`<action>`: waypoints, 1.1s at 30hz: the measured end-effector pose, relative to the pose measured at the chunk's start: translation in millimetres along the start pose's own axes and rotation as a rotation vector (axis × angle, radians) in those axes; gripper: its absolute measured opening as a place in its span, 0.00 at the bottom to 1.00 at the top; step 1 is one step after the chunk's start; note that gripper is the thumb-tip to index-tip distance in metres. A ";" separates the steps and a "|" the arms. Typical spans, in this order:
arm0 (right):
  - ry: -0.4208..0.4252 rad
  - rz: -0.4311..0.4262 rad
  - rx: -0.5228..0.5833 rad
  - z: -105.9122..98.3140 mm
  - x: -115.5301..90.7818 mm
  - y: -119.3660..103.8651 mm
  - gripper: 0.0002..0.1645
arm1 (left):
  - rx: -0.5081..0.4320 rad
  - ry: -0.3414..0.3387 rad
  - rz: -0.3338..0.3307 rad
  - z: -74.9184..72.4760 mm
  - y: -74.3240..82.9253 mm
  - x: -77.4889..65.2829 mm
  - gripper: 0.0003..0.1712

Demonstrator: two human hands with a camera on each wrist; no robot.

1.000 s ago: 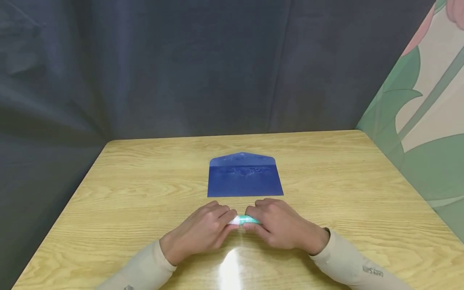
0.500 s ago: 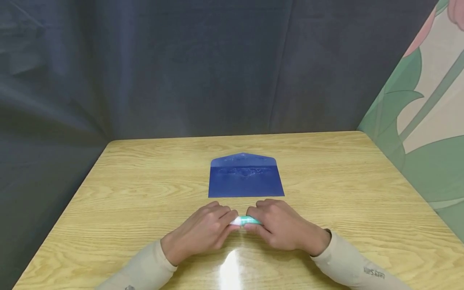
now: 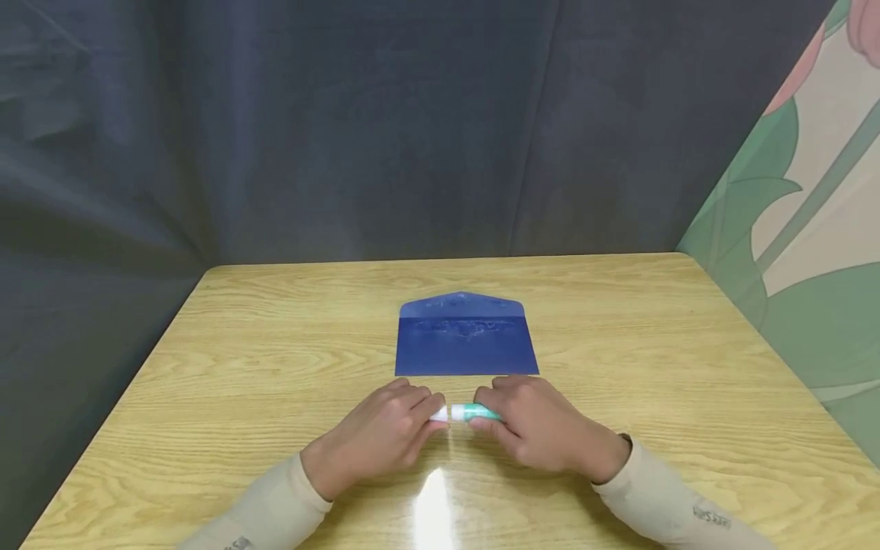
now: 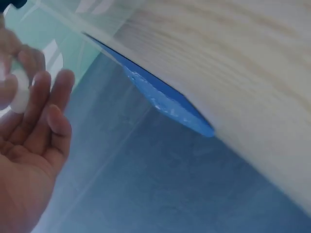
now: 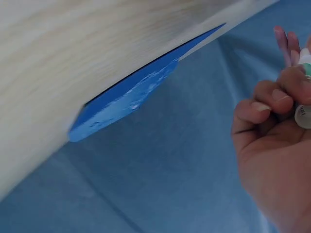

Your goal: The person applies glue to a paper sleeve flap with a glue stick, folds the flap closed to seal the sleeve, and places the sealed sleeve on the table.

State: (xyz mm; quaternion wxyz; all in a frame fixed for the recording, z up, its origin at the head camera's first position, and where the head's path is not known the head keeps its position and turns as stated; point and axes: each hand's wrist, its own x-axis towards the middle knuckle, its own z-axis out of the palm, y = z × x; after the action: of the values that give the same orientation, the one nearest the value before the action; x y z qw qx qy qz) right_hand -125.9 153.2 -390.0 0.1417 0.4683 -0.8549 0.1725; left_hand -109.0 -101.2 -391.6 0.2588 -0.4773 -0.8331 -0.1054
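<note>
In the head view my left hand (image 3: 388, 431) pinches a white glue stick cap (image 3: 438, 414) between thumb and forefinger. My right hand (image 3: 539, 428) grips a teal and white glue stick (image 3: 479, 412), held level, its white end facing the cap. A small gap lies between the two pieces. Beyond the hands a dark blue envelope (image 3: 464, 353) lies flat, its flap unfolded away from me, with whitish smears on flap and body. The left wrist view catches the white cap (image 4: 20, 92) in my fingers; in the right wrist view the round end of the glue stick (image 5: 304, 116) shows in my palm.
The wood-grain table (image 3: 275, 328) extends around the envelope on all sides. Dark cloth (image 3: 371, 137) hangs behind it and on the left. On the right stands a panel (image 3: 811, 229) printed with green leaves and pink flowers.
The cap and glue stick were joined in both earlier frames and are now apart. My left hand has shifted slightly left, my right slightly right. The envelope lies still.
</note>
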 end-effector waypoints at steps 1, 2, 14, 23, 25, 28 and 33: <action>-0.003 0.030 -0.001 -1.5 -0.9 2.2 0.17 | -0.004 0.009 -0.022 -0.8 -1.5 -0.6 0.11; -0.004 0.061 -0.004 -3.1 -1.9 4.4 0.16 | -0.011 0.019 -0.047 -1.7 -2.8 -1.0 0.10; 0.025 0.087 -0.022 -1.7 -5.6 8.5 0.11 | -0.058 0.049 -0.187 -5.8 -4.3 1.8 0.18; 0.000 0.123 -0.027 -1.2 -5.6 10.3 0.12 | -0.163 0.128 -0.270 -3.3 -3.6 -0.5 0.14; 0.000 0.108 -0.038 -1.2 -5.0 10.1 0.11 | -0.155 0.136 -0.276 -4.0 -3.5 -0.3 0.16; 0.000 0.090 -0.056 -1.1 -4.1 9.6 0.12 | -0.138 0.135 -0.270 -4.9 -4.8 0.3 0.18; -0.007 0.096 -0.060 -0.3 -5.3 8.0 0.12 | -0.148 0.045 -0.455 -7.4 -17.8 -0.9 0.15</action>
State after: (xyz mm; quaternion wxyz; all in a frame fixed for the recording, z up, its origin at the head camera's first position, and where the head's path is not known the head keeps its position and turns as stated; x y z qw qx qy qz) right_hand -129.8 161.3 -393.1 0.1442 0.4229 -0.8817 0.1515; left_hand -121.3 -114.3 -384.5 0.2111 -0.2922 -0.9034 -0.2322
